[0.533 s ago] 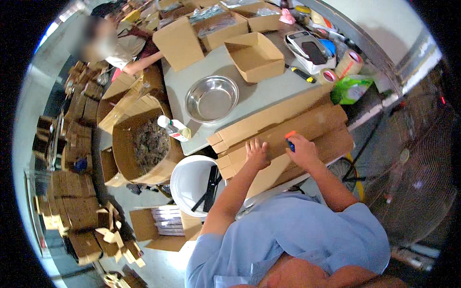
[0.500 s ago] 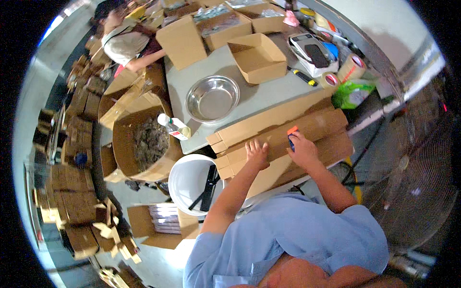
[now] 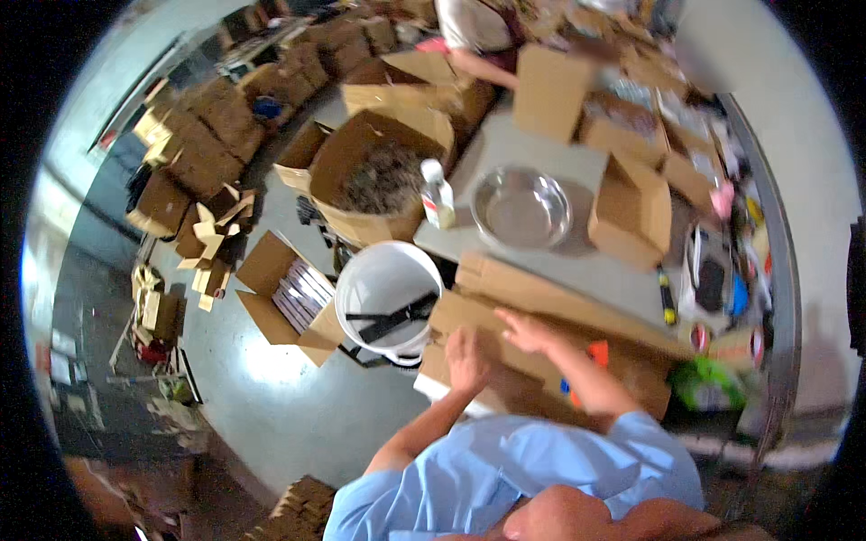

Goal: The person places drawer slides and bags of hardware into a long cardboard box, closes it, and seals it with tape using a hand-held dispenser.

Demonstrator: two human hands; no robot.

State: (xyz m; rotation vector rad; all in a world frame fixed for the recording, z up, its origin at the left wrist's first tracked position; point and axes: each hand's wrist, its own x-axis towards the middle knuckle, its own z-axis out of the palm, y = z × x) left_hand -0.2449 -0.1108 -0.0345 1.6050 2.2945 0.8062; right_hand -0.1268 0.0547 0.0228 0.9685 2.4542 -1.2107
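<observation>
A long brown cardboard box (image 3: 518, 371) lies along the near edge of the table. At its left end my left hand (image 3: 469, 362) has its fingers curled at the cardboard edge. Just right of it, my right hand (image 3: 529, 332) is held over the box with its fingers stretched out and nothing in them. A small orange and blue tool (image 3: 598, 353) rests on the cardboard, partly hidden behind my right forearm. Beyond it lies another long strip of folded cardboard (image 3: 559, 293).
Left of the box stands a white bucket (image 3: 374, 270) with black strips inside. Farther back are a steel bowl (image 3: 521, 209), a white bottle (image 3: 437, 194) and an open carton (image 3: 630, 212). A yellow-black utility knife (image 3: 667, 298) lies right. A person (image 3: 476, 27) works at the far side.
My view has swung left. The right hand has let go of the orange and blue tool and moved left along the box toward my left hand, whose fingers are now curled.
</observation>
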